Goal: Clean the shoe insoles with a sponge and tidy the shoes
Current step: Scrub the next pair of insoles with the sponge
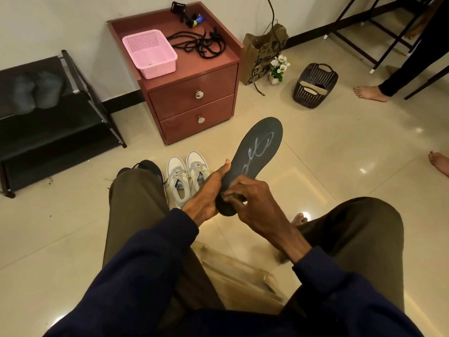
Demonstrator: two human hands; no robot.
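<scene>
A seated person in olive trousers and dark blue sleeves holds a flat black foam insole (255,161), long and rounded at both ends, with a pale looping scrawl across its matt face. The left hand (206,193) is closed around the insole's heel end from the side, thumb lying up along its edge. The right hand (250,200) curls over the same heel end, fingertips pinched down against the surface; whether a sponge sits under those fingers cannot be told. The insole tilts up and away from the hands, its toe end toward the reddish-brown wooden two-drawer cabinet (194,103). On the glossy cream tiled floor just before the cabinet stands a pair of pale grey laced sneakers (187,176), side by side, with a dark shoe (150,166) beside them, partly hidden by the knee. On the cabinet's top rest a pink perforated plastic basket (150,53) and a tangle of black laces (199,42). Right of the cabinet sits a dark woven plastic basket (314,86).
</scene>
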